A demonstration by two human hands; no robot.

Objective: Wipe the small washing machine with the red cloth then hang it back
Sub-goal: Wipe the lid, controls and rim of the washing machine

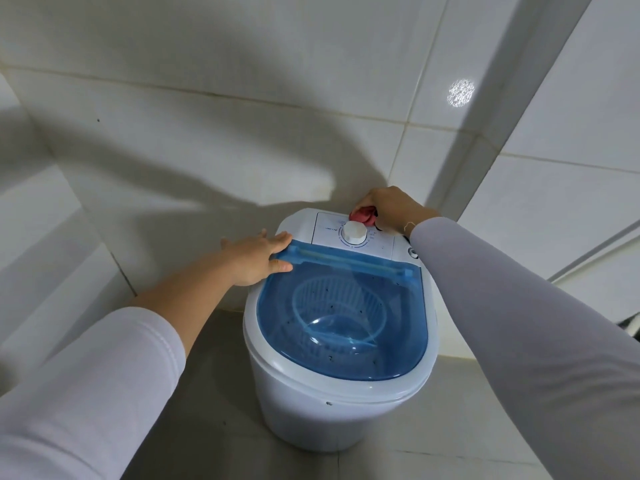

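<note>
The small white washing machine (pixel 311 403) stands on the floor against the tiled wall. Its clear blue lid (pixel 343 317) is down, and a pale basket shows through it. A white dial (pixel 354 232) sits on the control panel at the back. My right hand (pixel 391 207) is closed on the bunched red cloth (pixel 363 216), pressing it on the panel's far edge just behind the dial. My left hand (pixel 258 259) lies flat with fingers spread on the machine's left rear corner, thumb against the lid's hinge end.
White tiled walls rise behind and to both sides, with a protruding corner column (pixel 491 140) at the right. The grey tiled floor (pixel 214 393) lies around the machine. A dark object (pixel 628 325) peeks in at the right edge.
</note>
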